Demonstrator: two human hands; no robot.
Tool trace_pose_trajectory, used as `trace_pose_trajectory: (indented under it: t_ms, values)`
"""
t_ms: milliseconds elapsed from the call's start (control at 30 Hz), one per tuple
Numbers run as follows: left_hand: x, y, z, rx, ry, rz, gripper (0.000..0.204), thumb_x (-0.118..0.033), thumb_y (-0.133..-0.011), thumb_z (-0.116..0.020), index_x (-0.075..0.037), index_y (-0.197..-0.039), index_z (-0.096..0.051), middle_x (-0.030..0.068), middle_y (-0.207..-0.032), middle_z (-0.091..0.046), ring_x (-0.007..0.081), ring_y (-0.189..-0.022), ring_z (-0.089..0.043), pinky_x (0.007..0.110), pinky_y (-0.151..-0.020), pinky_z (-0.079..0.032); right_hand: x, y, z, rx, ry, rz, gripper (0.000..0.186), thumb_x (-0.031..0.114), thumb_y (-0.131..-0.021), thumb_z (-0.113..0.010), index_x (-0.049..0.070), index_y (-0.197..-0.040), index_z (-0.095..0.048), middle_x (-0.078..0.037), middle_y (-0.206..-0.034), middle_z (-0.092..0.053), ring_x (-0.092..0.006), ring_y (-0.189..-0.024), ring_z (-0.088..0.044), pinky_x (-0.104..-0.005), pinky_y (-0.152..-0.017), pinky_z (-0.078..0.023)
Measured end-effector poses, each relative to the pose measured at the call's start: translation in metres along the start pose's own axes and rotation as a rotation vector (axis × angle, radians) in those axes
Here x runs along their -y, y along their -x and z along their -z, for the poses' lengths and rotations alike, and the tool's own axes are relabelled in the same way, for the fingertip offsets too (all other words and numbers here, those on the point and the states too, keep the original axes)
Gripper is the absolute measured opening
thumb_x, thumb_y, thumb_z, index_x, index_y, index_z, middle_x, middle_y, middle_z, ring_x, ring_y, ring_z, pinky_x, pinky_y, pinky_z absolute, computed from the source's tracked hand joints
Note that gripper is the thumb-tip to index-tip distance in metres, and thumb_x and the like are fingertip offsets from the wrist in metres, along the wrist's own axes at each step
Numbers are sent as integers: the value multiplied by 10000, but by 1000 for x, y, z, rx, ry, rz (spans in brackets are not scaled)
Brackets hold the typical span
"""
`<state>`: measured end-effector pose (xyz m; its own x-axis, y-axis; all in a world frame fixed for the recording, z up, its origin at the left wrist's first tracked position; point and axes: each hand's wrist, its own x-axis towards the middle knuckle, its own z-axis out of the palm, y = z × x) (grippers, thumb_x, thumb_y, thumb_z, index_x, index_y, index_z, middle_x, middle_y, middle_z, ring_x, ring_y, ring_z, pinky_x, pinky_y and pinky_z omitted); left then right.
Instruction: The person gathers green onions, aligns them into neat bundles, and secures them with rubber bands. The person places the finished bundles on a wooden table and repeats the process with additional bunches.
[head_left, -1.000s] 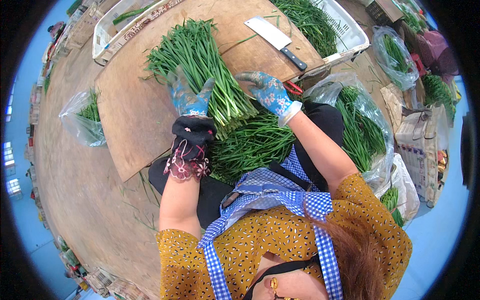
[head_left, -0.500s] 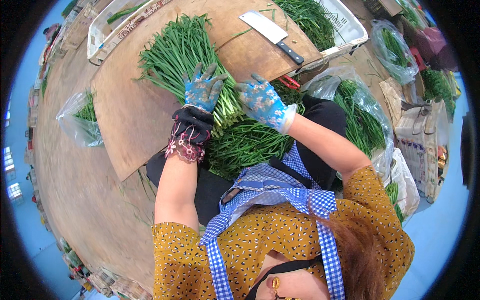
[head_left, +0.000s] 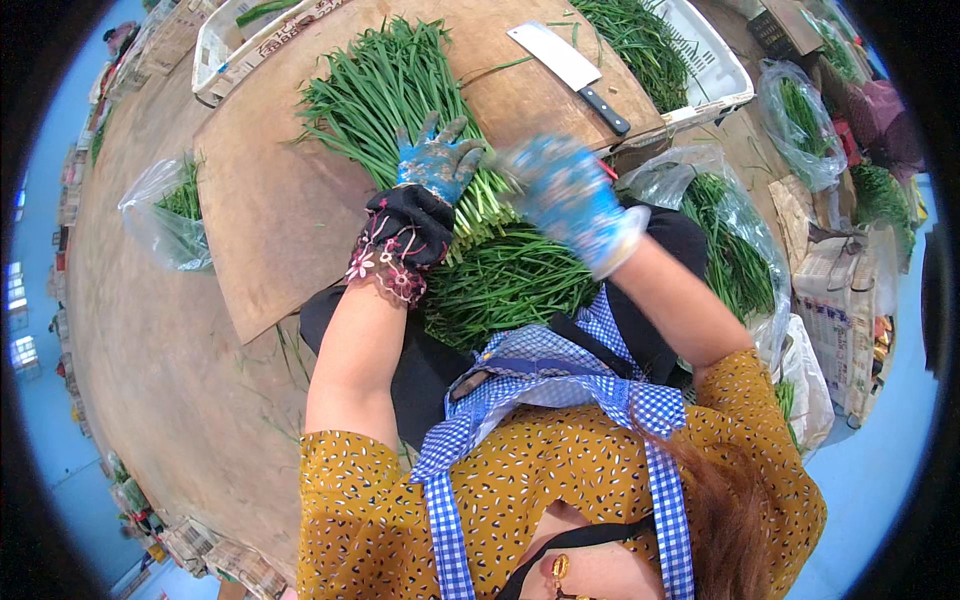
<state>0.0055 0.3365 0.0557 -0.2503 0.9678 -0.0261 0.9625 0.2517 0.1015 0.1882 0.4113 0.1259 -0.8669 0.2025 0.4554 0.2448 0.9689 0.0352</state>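
A large bunch of garlic chives (head_left: 385,85) lies slantwise on a wooden board (head_left: 265,215), its pale stem ends toward me. On top of the stems rests my left hand (head_left: 437,165), in a blue glove with a black embroidered cuff, its fingers spread. My right hand (head_left: 572,195), in a blue flowered glove, is at the right side of the stem ends, so smeared by motion that its fingers cannot be made out. More green chives (head_left: 505,285) lie in my lap, just below the bunch. A cleaver (head_left: 555,58) with a black handle lies on the board's right part.
A white crate (head_left: 735,80) of greens stands beyond the board on the right, another white crate (head_left: 208,60) at far left. Clear plastic bags (head_left: 770,245) of chives stand right of me; a smaller clear bag (head_left: 150,225) is at left. A woven bag (head_left: 835,300) stands farther right.
My right hand has moved slightly right and now blurs with motion beside the stems. My left hand stays on the bunch. The whole view has shifted a little.
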Motion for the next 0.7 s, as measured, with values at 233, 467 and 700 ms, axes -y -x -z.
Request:
trace_pose_trajectory:
  t_ms: [233, 467, 700]
  values:
    - [2, 2, -5, -62, 22, -28, 326, -428, -907, -399, -348, -1190, -540, -19, -1395, -385, 307, -1328, -257, 647, -1024, -79, 18, 18, -37, 218, -408, -188, 284, 190, -676, -672, 129, -951, -638, -97, -794, -611, -287, -762, -595, -405, -694, -453]
    - [6, 0, -8, -54, 61, -67, 333, -421, -908, -406, -348, -1211, -524, -21, -1400, -378, 303, -1325, -259, 641, -1020, -79, 3, 9, -31, 235, -456, -81, 261, 253, -696, -661, 152, -937, -665, -110, -794, -622, -305, -778, -599, -421, -688, -456]
    - [8, -1, -9, -41, 62, -73, 345, -400, -897, -417, -328, -1217, -521, -12, -1397, -384, 307, -1320, -266, 639, -1011, -106, 11, -3, -41, 252, -109, 90, 81, 178, -729, -579, 182, -805, -608, -44, -737, -609, -217, -743, -610, -364, -731, -424]
